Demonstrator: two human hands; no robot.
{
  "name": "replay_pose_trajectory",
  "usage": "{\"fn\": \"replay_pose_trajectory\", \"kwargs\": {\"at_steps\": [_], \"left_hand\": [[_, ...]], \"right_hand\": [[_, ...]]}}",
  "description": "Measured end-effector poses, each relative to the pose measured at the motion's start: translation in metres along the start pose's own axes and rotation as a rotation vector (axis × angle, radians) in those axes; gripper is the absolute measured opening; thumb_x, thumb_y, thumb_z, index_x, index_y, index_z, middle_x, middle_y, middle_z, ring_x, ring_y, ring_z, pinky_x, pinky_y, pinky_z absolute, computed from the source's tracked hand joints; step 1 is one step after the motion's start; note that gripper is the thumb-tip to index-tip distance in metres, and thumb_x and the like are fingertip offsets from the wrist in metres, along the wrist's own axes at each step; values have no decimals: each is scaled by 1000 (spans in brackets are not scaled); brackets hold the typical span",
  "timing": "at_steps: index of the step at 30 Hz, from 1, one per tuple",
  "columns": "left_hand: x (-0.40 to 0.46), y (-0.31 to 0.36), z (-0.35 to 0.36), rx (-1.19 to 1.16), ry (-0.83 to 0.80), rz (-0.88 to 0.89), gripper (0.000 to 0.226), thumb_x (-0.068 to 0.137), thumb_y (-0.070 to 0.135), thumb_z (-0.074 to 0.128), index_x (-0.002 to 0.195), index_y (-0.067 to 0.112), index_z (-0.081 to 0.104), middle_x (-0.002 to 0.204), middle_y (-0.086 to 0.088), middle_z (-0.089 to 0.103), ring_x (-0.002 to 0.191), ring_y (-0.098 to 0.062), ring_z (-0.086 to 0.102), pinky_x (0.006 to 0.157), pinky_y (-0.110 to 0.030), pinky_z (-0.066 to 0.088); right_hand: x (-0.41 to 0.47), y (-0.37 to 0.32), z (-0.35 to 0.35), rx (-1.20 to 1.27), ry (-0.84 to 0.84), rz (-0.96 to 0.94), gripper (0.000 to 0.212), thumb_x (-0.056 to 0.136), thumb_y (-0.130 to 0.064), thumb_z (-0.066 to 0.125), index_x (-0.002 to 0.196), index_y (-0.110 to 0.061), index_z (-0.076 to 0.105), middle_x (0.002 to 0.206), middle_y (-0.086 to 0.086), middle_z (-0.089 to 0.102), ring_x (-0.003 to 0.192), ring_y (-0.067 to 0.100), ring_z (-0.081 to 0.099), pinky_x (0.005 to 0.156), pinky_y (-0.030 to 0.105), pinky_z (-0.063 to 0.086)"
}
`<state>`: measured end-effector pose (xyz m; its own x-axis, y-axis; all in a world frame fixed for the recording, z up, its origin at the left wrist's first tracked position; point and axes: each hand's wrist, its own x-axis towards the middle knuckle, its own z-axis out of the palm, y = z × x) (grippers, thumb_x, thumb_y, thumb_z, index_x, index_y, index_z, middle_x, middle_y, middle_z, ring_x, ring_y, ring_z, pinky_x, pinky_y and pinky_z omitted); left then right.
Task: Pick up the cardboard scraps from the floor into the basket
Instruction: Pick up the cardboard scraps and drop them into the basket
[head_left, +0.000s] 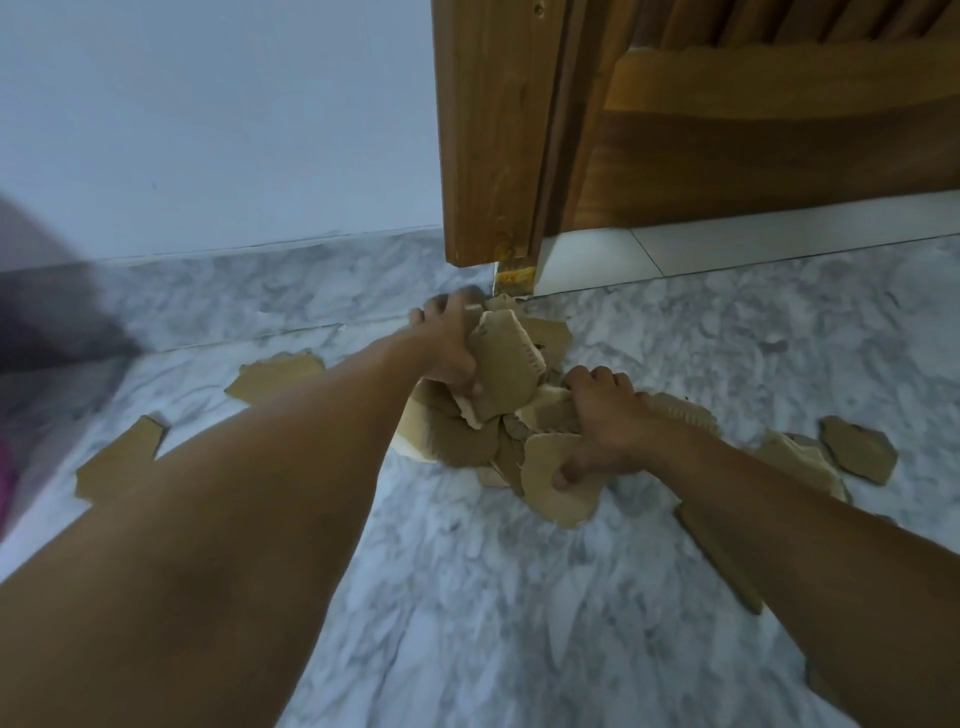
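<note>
Marble floor (467, 597) by wooden door (727, 130) | cardboard scraps (506, 364) bunched in both hands, left hand (447, 343) and right hand (602, 431) fingers curled tight | overfull clutch: pieces may be dropped; basket unseen.

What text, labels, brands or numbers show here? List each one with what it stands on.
None can be read. The cardboard scraps gripped by the left hand and the right hand show plain brown faces. The wooden door frame, the marble floor and the wall bear no lettering.
</note>
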<state>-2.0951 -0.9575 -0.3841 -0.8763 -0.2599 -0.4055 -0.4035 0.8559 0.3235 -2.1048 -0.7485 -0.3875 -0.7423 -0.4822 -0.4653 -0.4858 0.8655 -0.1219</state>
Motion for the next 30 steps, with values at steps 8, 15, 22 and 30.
{"fn": "replay_pose_trajectory", "kwargs": {"at_steps": [8,15,22,30], "left_hand": [[-13,-10,0,-118,20,-169,106,42,46,91,131,20,39,127,-10,47,116,-32,48,97,-49,47],[-48,-11,5,-401,131,-130,84,55,25,92,124,14,45,117,-6,57,109,-28,56,92,-46,51],[-100,-22,-10,-570,173,-96,85,68,8,84,140,9,39,129,-7,52,118,-28,51,87,-36,48],[-178,-65,-64,-581,329,-141,48,67,2,78,108,10,55,101,-9,62,100,-29,60,74,-36,51]], "right_hand": [[-4,2,-2,105,24,-16,111,49,-43,94,135,-18,29,134,10,39,123,33,41,100,48,43],[-18,1,-5,293,40,58,116,47,-38,97,138,-16,28,127,10,52,110,31,56,84,44,55],[-44,-16,-28,278,2,123,77,51,-55,90,105,-10,58,97,3,57,87,21,58,63,29,44],[-101,-48,-66,332,36,106,66,55,-41,92,109,-15,63,99,5,66,86,23,67,77,40,60]]}}
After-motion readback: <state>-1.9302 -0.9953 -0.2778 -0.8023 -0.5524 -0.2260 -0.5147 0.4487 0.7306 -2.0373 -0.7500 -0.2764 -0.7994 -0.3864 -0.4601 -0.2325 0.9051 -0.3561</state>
